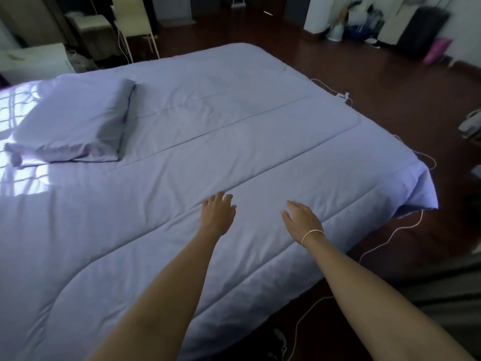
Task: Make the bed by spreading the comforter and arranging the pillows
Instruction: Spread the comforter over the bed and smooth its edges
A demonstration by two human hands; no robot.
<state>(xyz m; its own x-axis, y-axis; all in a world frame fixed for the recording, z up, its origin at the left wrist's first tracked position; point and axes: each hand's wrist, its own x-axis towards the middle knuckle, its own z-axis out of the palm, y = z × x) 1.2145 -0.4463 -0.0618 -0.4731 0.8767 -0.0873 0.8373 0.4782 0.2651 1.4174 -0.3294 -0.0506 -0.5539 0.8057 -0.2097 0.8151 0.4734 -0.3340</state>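
Note:
A pale lavender comforter (pixel 234 131) lies spread flat over the whole bed, its right corner draping off the mattress edge. One matching pillow (pixel 75 121) rests on it at the far left, lit by window light. My left hand (pixel 218 214) lies palm down on the comforter near the middle, fingers apart and holding nothing. My right hand (pixel 302 221), with a thin band on the wrist, is palm down on the comforter just to its right, fingers together, also holding nothing.
Dark wooden floor (pixel 390 82) surrounds the bed on the right and front. A white cable (pixel 390 235) trails along the floor by the bed's right side. A pale chair (pixel 135 22) stands behind the bed. Bags and clutter (pixel 416 29) line the far right wall.

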